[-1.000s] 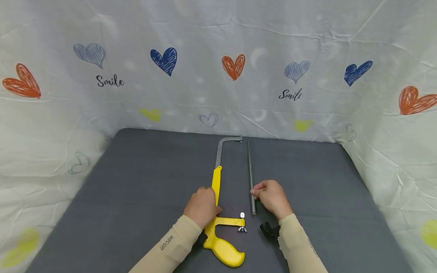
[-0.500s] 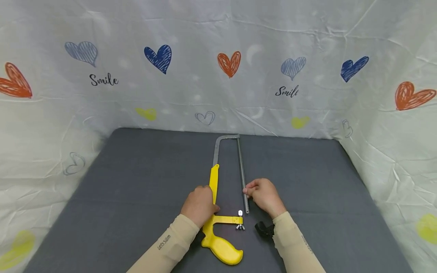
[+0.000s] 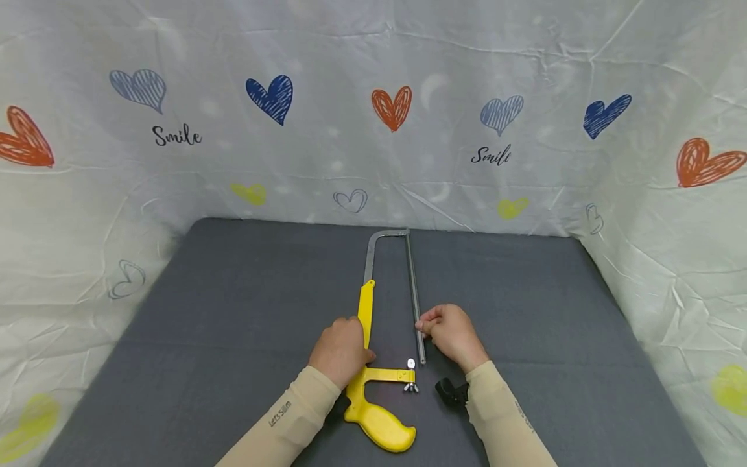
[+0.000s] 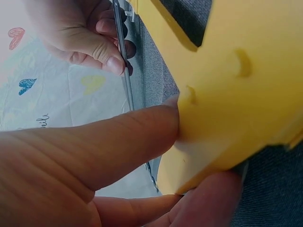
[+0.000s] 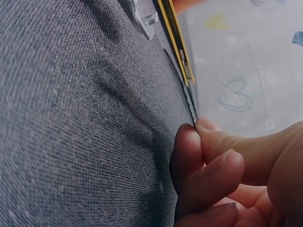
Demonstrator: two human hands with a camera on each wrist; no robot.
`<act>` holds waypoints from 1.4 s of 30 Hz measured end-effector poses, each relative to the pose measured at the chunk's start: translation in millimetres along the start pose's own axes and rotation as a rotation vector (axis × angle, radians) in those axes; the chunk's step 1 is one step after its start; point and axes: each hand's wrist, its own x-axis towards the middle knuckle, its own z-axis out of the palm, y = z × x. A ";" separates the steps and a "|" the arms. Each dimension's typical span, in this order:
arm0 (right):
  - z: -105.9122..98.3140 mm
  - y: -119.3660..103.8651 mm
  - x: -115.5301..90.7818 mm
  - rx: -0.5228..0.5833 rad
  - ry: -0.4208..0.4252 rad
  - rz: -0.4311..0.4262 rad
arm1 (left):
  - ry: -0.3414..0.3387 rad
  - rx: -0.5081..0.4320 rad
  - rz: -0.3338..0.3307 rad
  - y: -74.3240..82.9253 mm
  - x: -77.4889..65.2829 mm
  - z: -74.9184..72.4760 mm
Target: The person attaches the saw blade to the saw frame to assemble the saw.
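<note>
A hacksaw frame (image 3: 366, 305) with a yellow handle and grey steel bow lies lengthwise on the dark tabletop. My left hand (image 3: 341, 352) grips its yellow back bar; in the left wrist view thumb and fingers (image 4: 208, 201) pinch the yellow part. To the right, my right hand (image 3: 454, 334) pinches a thin grey hacksaw blade (image 3: 413, 285) near its lower end between thumb and fingertips. The blade's far end meets the tip of the bow. Its near end, with a small hole, sits just right of the wing-nut post (image 3: 411, 376) on the frame's yellow arm.
A dark grey cloth (image 3: 525, 298) covers the table. Behind and at both sides hangs a pale curtain (image 3: 443, 58) printed with hearts. A black strap piece (image 3: 452, 393) shows at the right wrist.
My right hand has brought the blade leftward, so its far end now meets the bow tip. The left hand keeps its grip on the frame. The last half second shows almost no movement.
</note>
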 end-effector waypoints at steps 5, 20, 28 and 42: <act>1.8 0.4 0.2 0.007 -0.006 0.012 | -0.005 0.000 -0.005 -0.7 -1.0 1.6; 2.0 -0.7 0.9 0.023 -0.046 0.041 | -0.013 0.000 -0.005 -0.2 0.7 2.3; 3.3 -2.9 0.7 0.029 -0.056 0.037 | -0.022 0.010 -0.015 2.0 1.9 0.5; 4.8 -4.1 3.3 0.027 -0.071 0.007 | -0.023 0.013 -0.013 2.7 3.2 0.6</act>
